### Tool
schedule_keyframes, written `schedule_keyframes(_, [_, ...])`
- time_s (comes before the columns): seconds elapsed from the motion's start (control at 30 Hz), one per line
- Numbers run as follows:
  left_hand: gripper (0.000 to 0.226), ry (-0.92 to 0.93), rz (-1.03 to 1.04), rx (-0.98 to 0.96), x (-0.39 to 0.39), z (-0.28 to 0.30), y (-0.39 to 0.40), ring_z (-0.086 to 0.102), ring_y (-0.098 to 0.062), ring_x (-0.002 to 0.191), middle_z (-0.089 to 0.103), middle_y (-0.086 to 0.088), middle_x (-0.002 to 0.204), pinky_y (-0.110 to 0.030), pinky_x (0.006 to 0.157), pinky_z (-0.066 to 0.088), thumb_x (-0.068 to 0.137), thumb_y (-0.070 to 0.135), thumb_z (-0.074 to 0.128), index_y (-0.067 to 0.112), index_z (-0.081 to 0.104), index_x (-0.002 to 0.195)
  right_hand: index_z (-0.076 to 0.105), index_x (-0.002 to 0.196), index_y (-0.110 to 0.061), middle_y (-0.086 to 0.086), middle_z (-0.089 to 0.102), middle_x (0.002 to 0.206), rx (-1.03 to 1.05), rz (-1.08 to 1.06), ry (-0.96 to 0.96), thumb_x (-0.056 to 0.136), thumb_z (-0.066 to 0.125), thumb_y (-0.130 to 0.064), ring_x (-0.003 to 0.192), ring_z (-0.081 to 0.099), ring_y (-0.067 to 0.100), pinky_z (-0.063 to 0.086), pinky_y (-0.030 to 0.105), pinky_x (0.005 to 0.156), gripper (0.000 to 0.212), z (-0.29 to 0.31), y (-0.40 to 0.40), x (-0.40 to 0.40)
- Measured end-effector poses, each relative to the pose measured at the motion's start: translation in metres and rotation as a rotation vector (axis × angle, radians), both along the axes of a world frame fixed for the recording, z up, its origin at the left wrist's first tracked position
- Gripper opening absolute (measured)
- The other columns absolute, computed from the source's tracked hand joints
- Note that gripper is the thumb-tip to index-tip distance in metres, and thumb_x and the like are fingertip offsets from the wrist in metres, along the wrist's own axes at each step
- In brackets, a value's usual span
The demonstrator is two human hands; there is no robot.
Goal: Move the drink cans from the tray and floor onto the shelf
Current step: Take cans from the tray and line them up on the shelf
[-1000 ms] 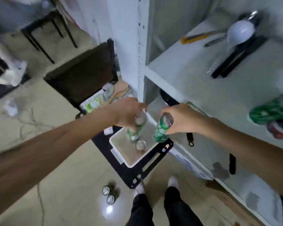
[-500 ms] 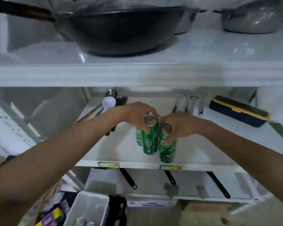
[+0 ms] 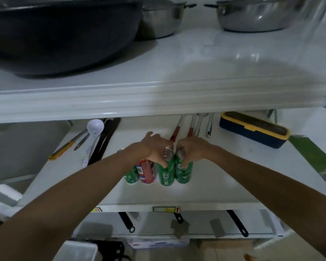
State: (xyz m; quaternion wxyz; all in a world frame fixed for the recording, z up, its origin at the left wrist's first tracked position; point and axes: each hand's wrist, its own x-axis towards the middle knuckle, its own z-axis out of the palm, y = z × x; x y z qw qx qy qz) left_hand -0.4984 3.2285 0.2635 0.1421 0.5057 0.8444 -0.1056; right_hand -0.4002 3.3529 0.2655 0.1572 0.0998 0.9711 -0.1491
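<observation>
Both my hands reach onto the white middle shelf (image 3: 215, 185). My left hand (image 3: 154, 147) grips the top of a green drink can (image 3: 166, 175) that stands upright on the shelf. Right beside it, my right hand (image 3: 192, 149) grips a second green can (image 3: 183, 173), also upright and touching the first. To their left stand a red can (image 3: 146, 172) and another green can (image 3: 131, 176), partly hidden behind my left wrist. A corner of the white tray (image 3: 77, 251) shows at the bottom edge.
The upper shelf (image 3: 158, 98) overhangs close above, carrying a black wok (image 3: 60, 34) and steel pots (image 3: 260, 14). On the middle shelf lie a white ladle (image 3: 94, 127), utensils (image 3: 196, 125) and a blue-yellow box (image 3: 254, 129). Black pan handles (image 3: 237, 223) hang on the lower shelf.
The two green cans rose from above the tray to the middle shelf and now stand beside the red and green cans. My view swung up from the floor to the shelves.
</observation>
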Motion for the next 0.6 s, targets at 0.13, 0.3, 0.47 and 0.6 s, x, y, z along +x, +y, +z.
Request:
schedule_keyframes(0.13, [0.062,-0.093,0.088,0.0,-0.004,-0.019,0.005,0.055,-0.027,0.108,0.062,-0.003,0.117,-0.035,0.089,0.043,0.06,0.045,0.073,0.033,0.048,0.116,0.057,0.117,-0.016,0.006,0.064,0.116,-0.028,0.028,-0.023,0.063,0.079,-0.025,0.103,0.059,0.024,0.05,0.032,0.082,0.059,-0.021,0.009,-0.009])
schedule_keyframes(0.3, [0.068,-0.162,0.147,-0.009,-0.01,-0.018,0.006,0.056,-0.027,0.11,0.059,-0.003,0.123,-0.036,0.088,0.045,0.065,0.041,0.073,0.033,0.042,0.125,0.05,0.125,-0.018,0.006,0.063,0.121,-0.059,0.092,-0.108,0.066,0.078,-0.028,0.104,0.059,0.023,0.048,0.031,0.082,0.066,-0.019,0.018,-0.019])
schedule_keyframes(0.47, [0.099,-0.15,0.231,0.157,-0.01,0.012,-0.02,0.046,-0.027,0.124,0.046,-0.006,0.138,-0.04,0.1,0.041,0.061,0.046,0.076,0.029,0.024,0.143,0.029,0.144,-0.016,0.007,0.047,0.142,0.07,0.19,-0.078,0.065,0.077,-0.047,0.125,0.048,0.024,0.042,0.032,0.097,0.097,0.02,-0.003,-0.036])
schedule_keyframes(0.6, [0.096,0.01,0.391,0.33,-0.029,0.036,-0.111,0.025,-0.028,0.14,0.023,-0.01,0.155,-0.042,0.112,0.031,0.072,0.049,0.068,0.021,0.016,0.147,0.012,0.147,-0.002,0.02,0.024,0.154,0.181,0.285,0.156,0.077,0.064,-0.053,0.14,0.029,0.032,0.028,0.039,0.113,0.1,0.049,-0.063,-0.064])
